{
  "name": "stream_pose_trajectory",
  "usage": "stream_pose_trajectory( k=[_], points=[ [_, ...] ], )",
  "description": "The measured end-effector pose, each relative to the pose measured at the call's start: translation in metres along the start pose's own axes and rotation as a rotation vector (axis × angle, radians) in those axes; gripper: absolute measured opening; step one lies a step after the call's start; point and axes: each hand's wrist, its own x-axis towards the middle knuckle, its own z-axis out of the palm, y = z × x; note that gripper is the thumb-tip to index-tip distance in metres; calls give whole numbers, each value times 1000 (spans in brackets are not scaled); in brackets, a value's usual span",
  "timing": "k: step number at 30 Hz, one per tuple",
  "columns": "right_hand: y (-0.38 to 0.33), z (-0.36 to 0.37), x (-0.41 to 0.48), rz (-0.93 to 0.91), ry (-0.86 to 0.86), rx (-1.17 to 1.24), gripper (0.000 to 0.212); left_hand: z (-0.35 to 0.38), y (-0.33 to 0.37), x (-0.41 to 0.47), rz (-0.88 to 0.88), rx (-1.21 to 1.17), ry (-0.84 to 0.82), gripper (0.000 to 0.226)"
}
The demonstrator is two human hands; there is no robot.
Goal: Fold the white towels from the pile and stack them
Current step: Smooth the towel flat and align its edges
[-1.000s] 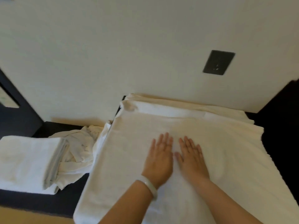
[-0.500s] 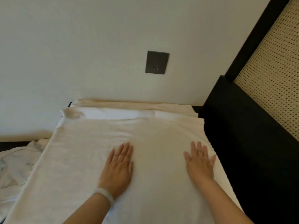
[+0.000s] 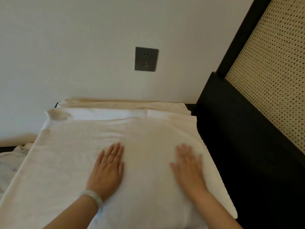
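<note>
While we are looking down, we are pressing both flat palms onto the spread white towel [image 3: 69, 151].
Our left hand [image 3: 108, 171] and right hand [image 3: 189, 171] are lying apart, fingers straight, gripping nothing; the towel is covering other cloth layers [image 3: 115, 104] by the wall [image 3: 82, 47], with the crumpled pile [image 3: 11, 162] sitting just left.

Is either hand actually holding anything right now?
No. The left hand and right hand lie flat, palms down, on the white towel; neither grips it.

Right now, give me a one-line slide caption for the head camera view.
Left hand and right hand press flat on a white towel spread out below a dark wall socket.
</note>
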Motion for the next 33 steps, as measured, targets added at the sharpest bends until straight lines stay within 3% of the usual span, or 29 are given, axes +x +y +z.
stream_pose_trajectory(
  k=[2,3,6,8,11,13,18,29,31,33],
  points=[
    [-15,13,-16,-199,-58,-5,66,2,-1,0,-10,-13,-21,63],
    [-11,14,-16,-160,-46,-17,65,2,-2,0,-17,-12,-35,66],
    [15,-1,-7,210,-45,-34,67,3,-7,0,-7,-36,-48,74],
    [18,-10,-4,279,-77,20,70,0,-13,-9,-37,-22,-108,76],
    [-9,-4,-17,79,-37,14,68,-9,-26,-41,-146,-21,-102,80],
    [-31,5,-28,-16,-95,4,67,-16,-40,-63,-244,1,-159,86],
    [-42,18,-10,-10,-73,-37,68,-15,-69,-70,-287,35,-172,86],
    [-59,-5,105,-1,-179,8,62,-6,-97,35,-323,84,-250,62],
    [-77,-10,96,-4,-130,13,64,-13,-85,34,-313,73,-208,64],
    [-106,-3,67,-123,6,9,64,-15,-53,16,-222,72,-80,68]
  ],
)
